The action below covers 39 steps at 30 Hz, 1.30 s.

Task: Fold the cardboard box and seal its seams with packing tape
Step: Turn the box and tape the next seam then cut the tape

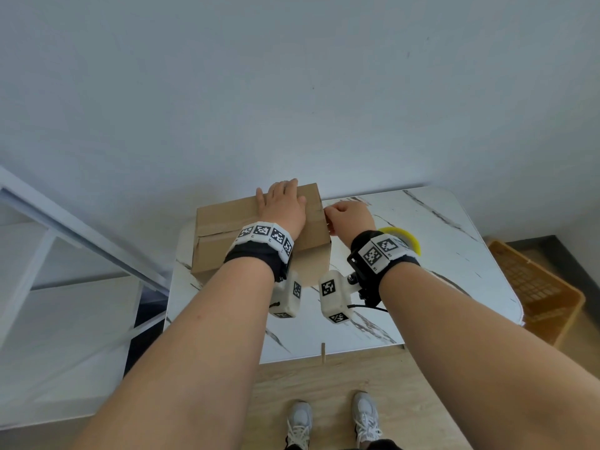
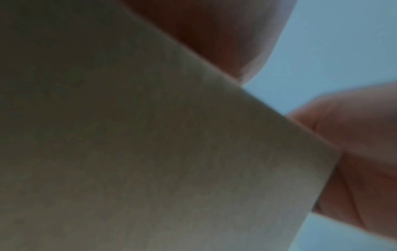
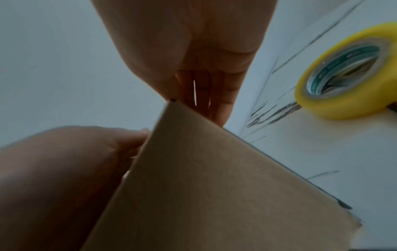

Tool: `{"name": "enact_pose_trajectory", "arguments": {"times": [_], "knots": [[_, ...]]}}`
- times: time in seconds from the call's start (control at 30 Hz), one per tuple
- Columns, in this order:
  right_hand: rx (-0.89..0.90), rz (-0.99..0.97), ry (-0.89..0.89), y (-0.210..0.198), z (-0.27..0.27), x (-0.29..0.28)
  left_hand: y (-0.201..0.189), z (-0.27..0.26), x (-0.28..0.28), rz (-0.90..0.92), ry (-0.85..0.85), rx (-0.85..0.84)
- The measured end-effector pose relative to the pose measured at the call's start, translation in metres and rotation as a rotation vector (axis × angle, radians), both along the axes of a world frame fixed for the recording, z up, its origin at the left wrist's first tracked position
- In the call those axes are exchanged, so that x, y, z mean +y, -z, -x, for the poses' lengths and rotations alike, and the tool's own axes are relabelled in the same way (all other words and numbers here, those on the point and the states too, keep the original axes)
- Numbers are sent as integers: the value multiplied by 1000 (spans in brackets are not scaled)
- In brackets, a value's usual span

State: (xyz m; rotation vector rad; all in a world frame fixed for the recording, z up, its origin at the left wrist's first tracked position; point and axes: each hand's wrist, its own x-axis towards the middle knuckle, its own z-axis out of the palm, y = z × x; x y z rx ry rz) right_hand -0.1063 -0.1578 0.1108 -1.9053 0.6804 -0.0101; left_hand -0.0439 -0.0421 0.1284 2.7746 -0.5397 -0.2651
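Observation:
A closed brown cardboard box (image 1: pixel 227 219) sits at the table's far left corner, with a seam line running across its top. My left hand (image 1: pixel 282 203) lies flat on the top near the far right end, fingers straight. My right hand (image 1: pixel 347 214) is at the box's right edge. In the right wrist view its fingers (image 3: pixel 223 95) point straight down along the box (image 3: pixel 214 186) side and touch it. A yellow roll of packing tape (image 1: pixel 409 239) lies on the table just behind my right wrist, also clear in the right wrist view (image 3: pixel 343 105). Cardboard (image 2: pixel 150 152) fills the left wrist view.
The white marble-patterned table (image 1: pixel 422 287) stands against a plain wall. An orange plastic crate (image 1: pixel 535 287) sits on the floor to its right. White shelving (image 1: pixel 65 287) is on the left. A small wooden peg (image 1: pixel 323 352) stands at the table's near edge.

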Motion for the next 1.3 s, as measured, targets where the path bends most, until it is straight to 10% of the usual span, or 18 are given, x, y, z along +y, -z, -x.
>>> {"name": "enact_pose_trajectory", "arguments": {"times": [0.17, 0.33, 0.47, 1.3], "knots": [[-19, 15, -34, -4, 6, 6, -16, -4, 31, 385, -130, -38], [2, 87, -74, -18, 8, 15, -26, 2, 95, 177, -471, -116], [79, 186, -120, -12, 7, 20, -17, 15, 126, 195, -732, 223], [19, 166, 18, -22, -14, -12, -14, 16, 67, 556, -881, 364]]}}
